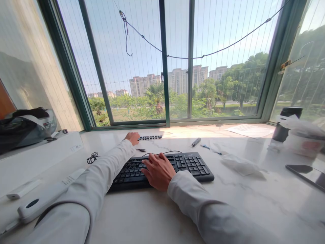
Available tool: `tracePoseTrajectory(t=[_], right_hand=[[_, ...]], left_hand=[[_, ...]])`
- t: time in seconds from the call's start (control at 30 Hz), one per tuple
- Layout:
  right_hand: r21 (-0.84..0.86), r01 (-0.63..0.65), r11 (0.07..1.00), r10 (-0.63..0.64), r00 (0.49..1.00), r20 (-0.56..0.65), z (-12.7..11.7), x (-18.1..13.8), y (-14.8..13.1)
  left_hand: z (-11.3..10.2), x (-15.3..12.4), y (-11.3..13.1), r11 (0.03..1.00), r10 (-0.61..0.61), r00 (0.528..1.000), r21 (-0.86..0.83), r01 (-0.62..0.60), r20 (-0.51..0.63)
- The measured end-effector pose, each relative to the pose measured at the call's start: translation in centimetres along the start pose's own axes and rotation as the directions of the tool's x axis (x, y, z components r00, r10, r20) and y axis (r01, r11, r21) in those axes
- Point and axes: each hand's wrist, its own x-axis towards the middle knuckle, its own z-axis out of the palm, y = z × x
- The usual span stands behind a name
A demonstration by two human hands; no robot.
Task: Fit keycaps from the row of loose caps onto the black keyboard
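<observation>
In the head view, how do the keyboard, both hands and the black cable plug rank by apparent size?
1. Keyboard
2. Right hand
3. Left hand, looking smaller because farther away
4. Black cable plug

White, grey-veined counter (142, 217) carrying a keyboard (196, 165), with a bundled cord (92, 157) to its left, crumpled plastic (241, 165), paper (250, 130) and phone (311, 177) rightward
</observation>
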Motion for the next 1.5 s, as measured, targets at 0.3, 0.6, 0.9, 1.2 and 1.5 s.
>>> tracePoseTrajectory(t=[0.3, 0.6, 0.9, 1.2, 1.5], right_hand=[[0.001, 0.002, 1.000, -0.002, 1.000, -0.011, -0.1, 0.1, -0.1], [-0.005, 0.003, 1.000, -0.003, 1.000, 0.000, 0.0, 0.1, -0.1], [-0.026, 0.004, 1.000, -0.004, 1.000, -0.016, 0.0, 0.1, 0.0], [-0.062, -0.102, 0.993, 0.101, 0.995, -0.029, -0.1, 0.2, 0.6], [-0.035, -0.289, 0.957, 0.285, 0.954, -0.091, 0.6, 0.2, 2.3]], left_hand=[[0.5, 0.4, -0.8, 0.998, -0.009, 0.999, -0.054, 0.007, -0.034], [0.8, -0.3, -0.6, 0.997, 0.022, 0.999, -0.073, -0.025, -0.041], [-0.4, -1.1, -0.6, 0.992, 0.105, 0.993, -0.058, -0.108, -0.052], [-7.1, -7.7, 1.7, 0.969, 0.206, 0.923, -0.064, -0.239, -0.324], [-9.8, -16.2, 6.5, 0.933, 0.299, 0.813, -0.026, -0.359, -0.500]])
